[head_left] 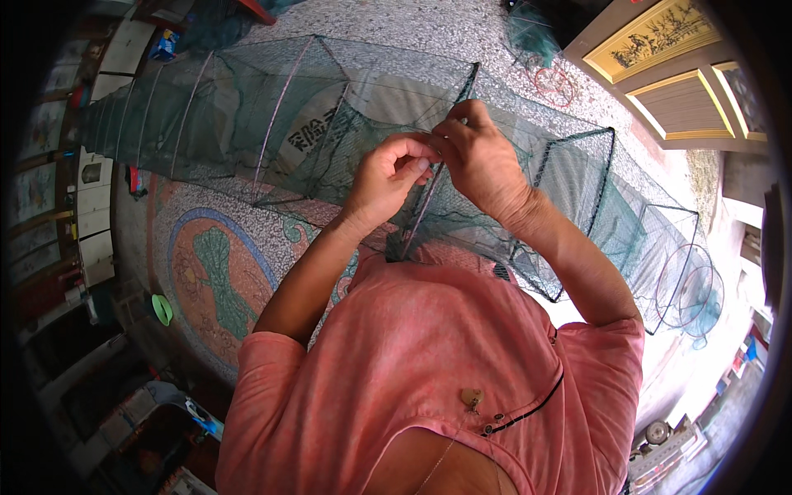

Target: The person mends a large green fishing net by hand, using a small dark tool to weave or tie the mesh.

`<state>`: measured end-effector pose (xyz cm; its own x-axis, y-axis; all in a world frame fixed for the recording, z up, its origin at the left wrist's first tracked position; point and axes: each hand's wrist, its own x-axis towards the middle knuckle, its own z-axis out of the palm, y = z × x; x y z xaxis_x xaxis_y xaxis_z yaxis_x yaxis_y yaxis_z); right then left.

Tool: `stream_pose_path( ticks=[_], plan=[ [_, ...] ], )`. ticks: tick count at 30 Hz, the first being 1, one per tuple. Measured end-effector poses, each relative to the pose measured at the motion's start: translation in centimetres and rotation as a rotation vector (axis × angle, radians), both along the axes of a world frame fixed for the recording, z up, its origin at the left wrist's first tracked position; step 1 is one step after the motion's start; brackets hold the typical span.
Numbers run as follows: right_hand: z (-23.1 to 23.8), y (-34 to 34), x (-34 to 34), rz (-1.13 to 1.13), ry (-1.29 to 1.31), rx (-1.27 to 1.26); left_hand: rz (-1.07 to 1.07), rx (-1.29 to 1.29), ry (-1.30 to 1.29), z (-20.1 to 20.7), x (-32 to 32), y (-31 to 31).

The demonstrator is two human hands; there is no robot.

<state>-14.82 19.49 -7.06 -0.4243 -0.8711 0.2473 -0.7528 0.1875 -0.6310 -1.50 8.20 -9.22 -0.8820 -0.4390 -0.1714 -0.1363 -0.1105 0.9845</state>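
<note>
A long green mesh fishing net trap (223, 124), stretched over several square rod frames, runs across in front of me from left to right. My left hand (394, 177) and my right hand (487, 165) meet over one frame rod (425, 210) near its middle. Both hands are closed, with thumbs and forefingers pinched close together at the mesh along that rod. Any thread or small piece between the fingertips is too small to make out. Against my pink shirt (412, 346) rests the trap's near edge.
Under the mesh lies a pale sack (313, 132) with dark print. The pebbled floor (396, 54) carries a round coloured mosaic (219, 280) at left. Panelled doors (676, 91) stand at far right, and a green bowl-like object (162, 309) is at left. Round hoops (689, 289) end the trap at right.
</note>
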Motion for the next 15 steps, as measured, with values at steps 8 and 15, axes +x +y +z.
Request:
stream_pose_path(
  ticks=[8,15],
  plan=[
    [2.1,-4.5,1.2,0.071,0.24,0.234,0.007,-0.15,-0.017,-1.0,1.0,-0.7],
    [9.3,-4.5,1.4,0.042,-0.516,-0.545,0.078,-0.493,0.16,-0.8,-0.8,1.2]
  ],
)
